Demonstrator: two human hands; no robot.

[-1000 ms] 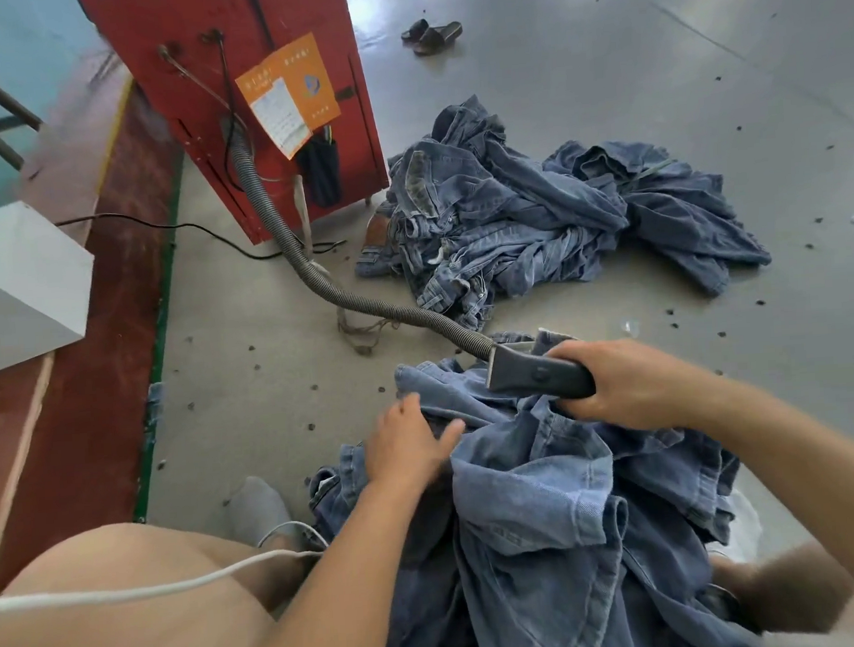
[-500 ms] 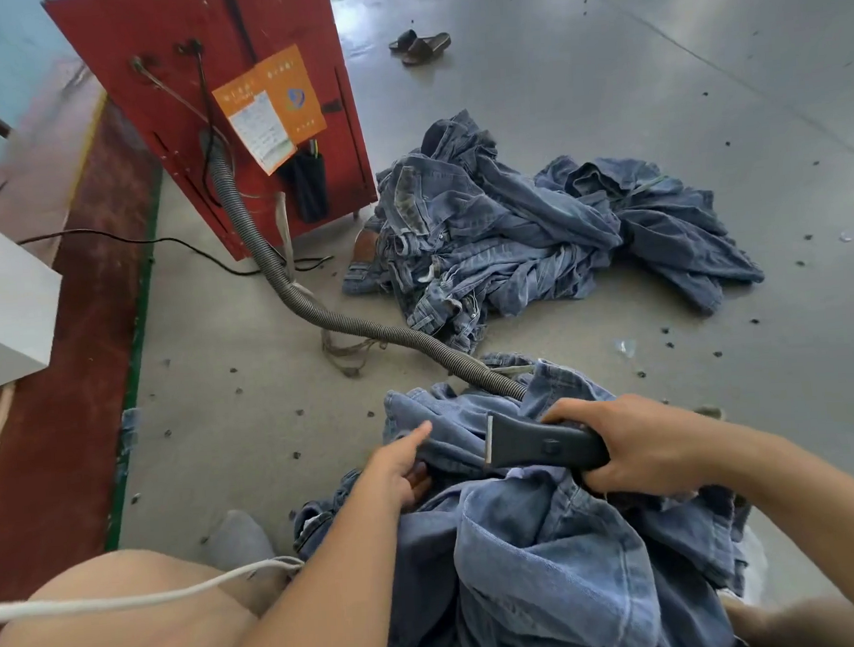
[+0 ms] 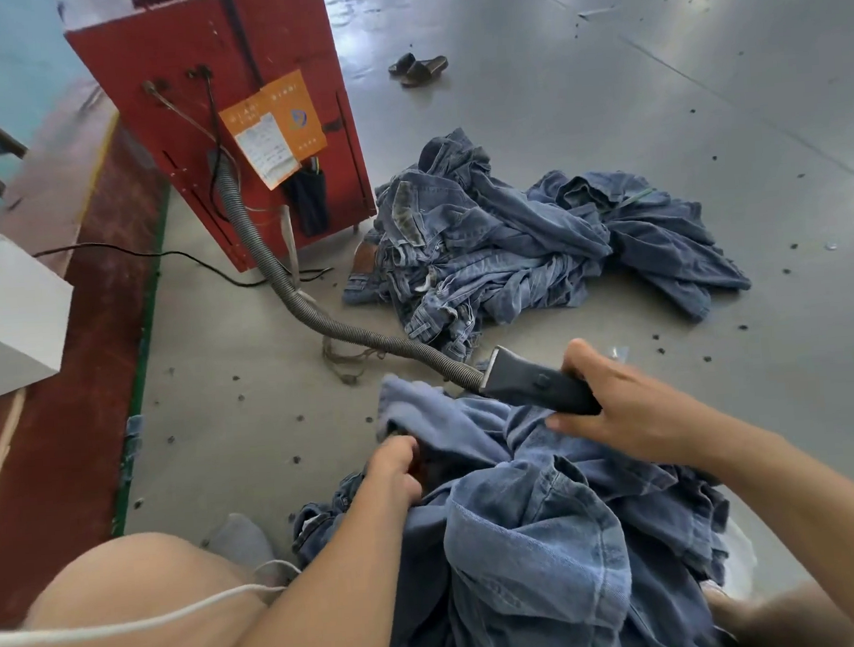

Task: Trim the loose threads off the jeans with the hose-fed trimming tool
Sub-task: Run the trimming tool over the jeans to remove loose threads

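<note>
Blue jeans [image 3: 538, 541] lie bunched across my lap and onto the floor. My right hand [image 3: 625, 401] grips the dark grey trimming tool [image 3: 533, 384] by its handle, held just above the far edge of the jeans. A ribbed grey hose [image 3: 314, 315] runs from the tool's head back to the red machine [image 3: 232, 110]. My left hand [image 3: 396, 467] grips a fold of the denim, its fingers curled into the cloth; a blurred flap of fabric rises just beyond it.
A heap of other jeans [image 3: 510, 248] lies on the grey floor ahead, right of the red machine. A black cable [image 3: 161, 254] trails left of the machine. A white box [image 3: 9, 309] sits at the left on the red strip. Sandals [image 3: 419, 68] lie far back.
My right hand has lifted the tool off the denim and drawn it to the right. My left hand has gone from flat on the cloth to gripping a fold and pulling it up.
</note>
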